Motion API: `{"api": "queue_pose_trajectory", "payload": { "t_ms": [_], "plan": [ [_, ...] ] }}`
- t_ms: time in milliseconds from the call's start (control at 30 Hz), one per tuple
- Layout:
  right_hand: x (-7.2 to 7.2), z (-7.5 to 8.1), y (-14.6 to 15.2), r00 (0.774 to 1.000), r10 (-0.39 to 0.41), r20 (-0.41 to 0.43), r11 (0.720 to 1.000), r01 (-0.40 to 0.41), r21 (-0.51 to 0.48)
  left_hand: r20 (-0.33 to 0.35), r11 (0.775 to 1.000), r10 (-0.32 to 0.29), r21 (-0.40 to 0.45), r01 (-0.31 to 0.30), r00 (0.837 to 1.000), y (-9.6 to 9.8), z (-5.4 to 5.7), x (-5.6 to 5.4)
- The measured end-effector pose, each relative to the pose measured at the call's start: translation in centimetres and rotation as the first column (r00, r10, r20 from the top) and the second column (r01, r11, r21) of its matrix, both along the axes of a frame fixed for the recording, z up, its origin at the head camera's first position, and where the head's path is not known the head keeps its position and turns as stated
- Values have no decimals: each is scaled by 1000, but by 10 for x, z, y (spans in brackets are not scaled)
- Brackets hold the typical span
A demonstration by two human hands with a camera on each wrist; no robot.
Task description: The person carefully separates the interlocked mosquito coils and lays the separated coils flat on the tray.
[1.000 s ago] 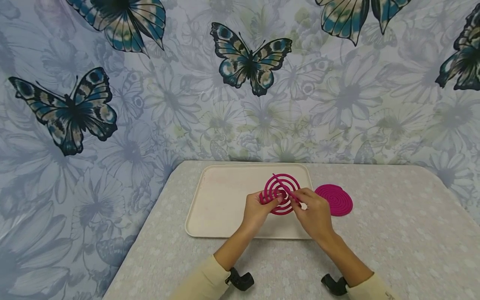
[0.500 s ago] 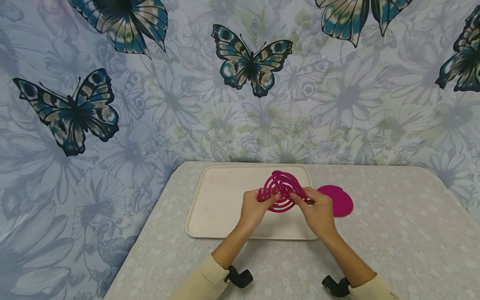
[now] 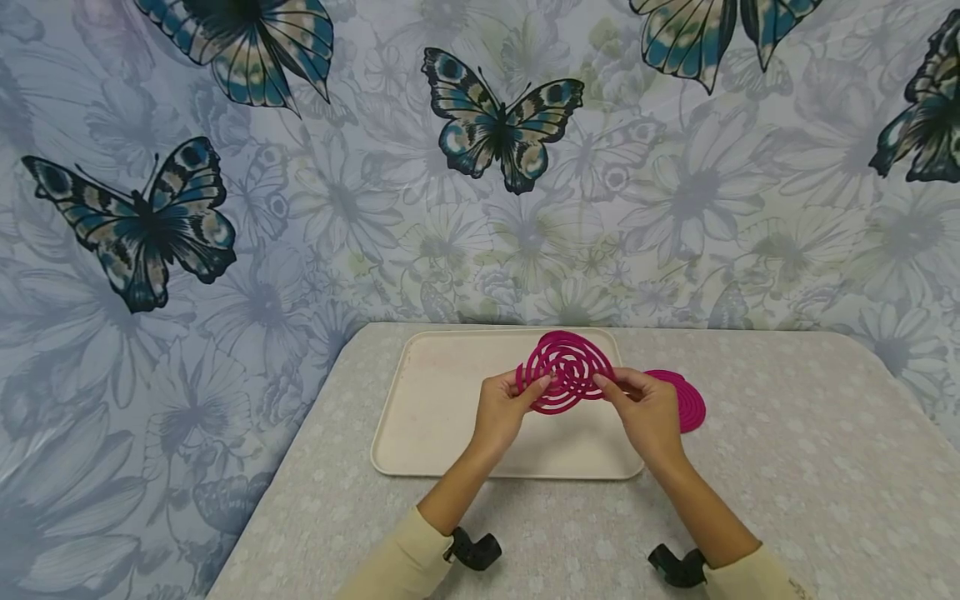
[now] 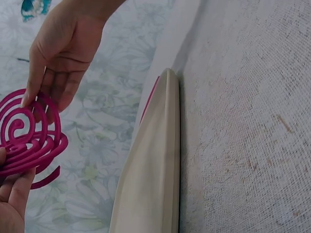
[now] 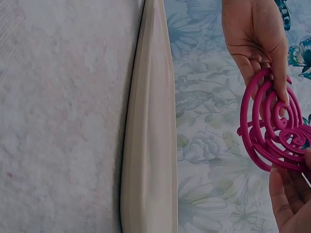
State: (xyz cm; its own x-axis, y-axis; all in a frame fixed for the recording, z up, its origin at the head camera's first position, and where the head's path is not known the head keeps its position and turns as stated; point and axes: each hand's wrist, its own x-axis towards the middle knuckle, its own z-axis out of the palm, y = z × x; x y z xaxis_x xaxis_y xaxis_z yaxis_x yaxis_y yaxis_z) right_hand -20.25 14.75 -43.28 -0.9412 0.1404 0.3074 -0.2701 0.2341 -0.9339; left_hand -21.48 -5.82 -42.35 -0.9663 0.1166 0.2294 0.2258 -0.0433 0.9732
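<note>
Two interlaced magenta mosquito coils (image 3: 570, 371) are held up above the tray, their rings fanned apart and crossing. My left hand (image 3: 498, 410) pinches the left side, thumb in front and fingers behind. On the right side my right hand (image 3: 654, 412) pinches the rings between thumb and fingers. The left wrist view shows two spiral centres close together in the coils (image 4: 35, 158), and a loose strand end sticking out. In the right wrist view the coils (image 5: 245, 109) stretch between both hands. A flat, tightly wound magenta coil disc (image 3: 692, 407) lies on the table, partly behind my right hand.
A shallow cream tray (image 3: 442, 408) with a raised rim lies under and behind my hands. The table (image 3: 810, 433) has a pale patterned cover. A butterfly-print cloth (image 3: 495, 250) hangs behind it. Black camera mounts (image 3: 474, 550) sit at both wrists.
My right hand has moved slightly up and right, and its thumb has shifted along the rings. The held coils have risen and turned, from one strand crossing edge-on to two overlapping spirals.
</note>
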Motion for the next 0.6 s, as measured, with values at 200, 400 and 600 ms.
{"api": "queue_pose_trajectory", "payload": {
  "t_ms": [200,400,600],
  "plan": [
    [-3,1,1,999,45,-19,999,-45,11,-21,997,-38,-68,36,999,-3,-2,-4],
    [-10,2,4,996,89,30,993,-87,-77,5,999,-22,-39,22,1000,-7,-13,-15],
    [-13,5,5,986,119,112,983,-102,-152,45,1000,-21,0,21,999,-11,-10,-16]
  ]
}}
